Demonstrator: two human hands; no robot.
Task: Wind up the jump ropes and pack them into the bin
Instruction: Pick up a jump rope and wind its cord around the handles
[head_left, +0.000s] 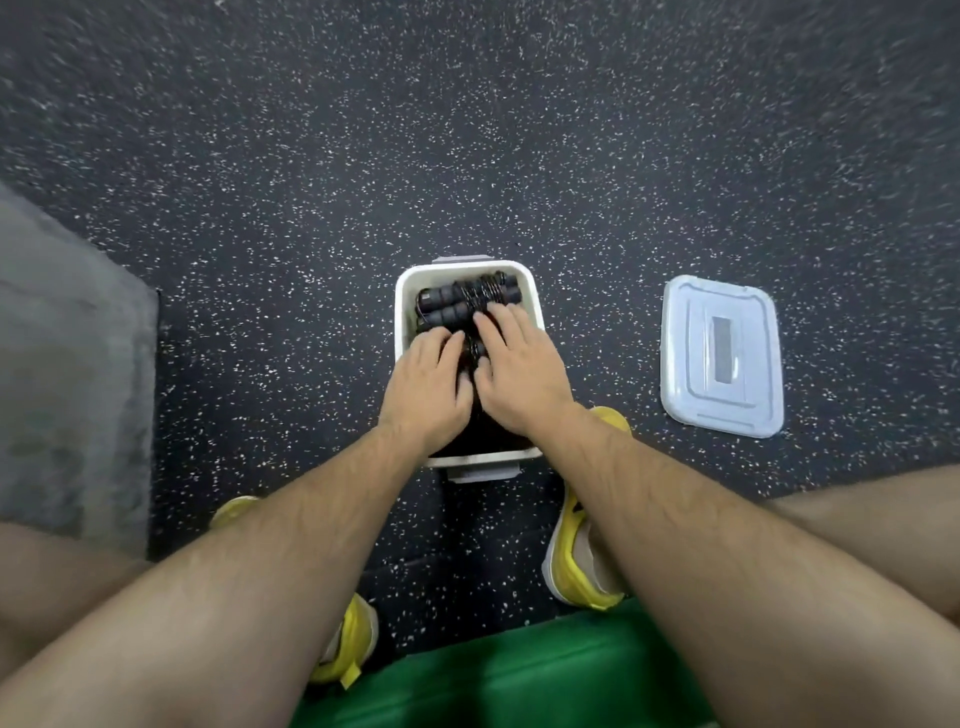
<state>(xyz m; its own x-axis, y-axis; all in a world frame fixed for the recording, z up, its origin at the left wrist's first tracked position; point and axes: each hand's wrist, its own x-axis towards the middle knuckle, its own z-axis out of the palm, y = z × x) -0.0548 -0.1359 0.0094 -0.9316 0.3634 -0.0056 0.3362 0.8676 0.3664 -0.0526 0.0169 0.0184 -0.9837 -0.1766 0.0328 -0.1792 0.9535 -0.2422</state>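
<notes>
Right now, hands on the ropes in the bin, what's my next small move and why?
Probably reach the right hand for the lid: wound jump ropes sit in the bin, left hand also presses them, and the lid lies on the floor alongside.

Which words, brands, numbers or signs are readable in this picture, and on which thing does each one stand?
None: no text can be read anywhere in this view.
Lid: there is a dark rectangular patch in its middle, but no letters show on it.
White bin, jump ropes, yellow shoes: no print or logo is visible.
</notes>
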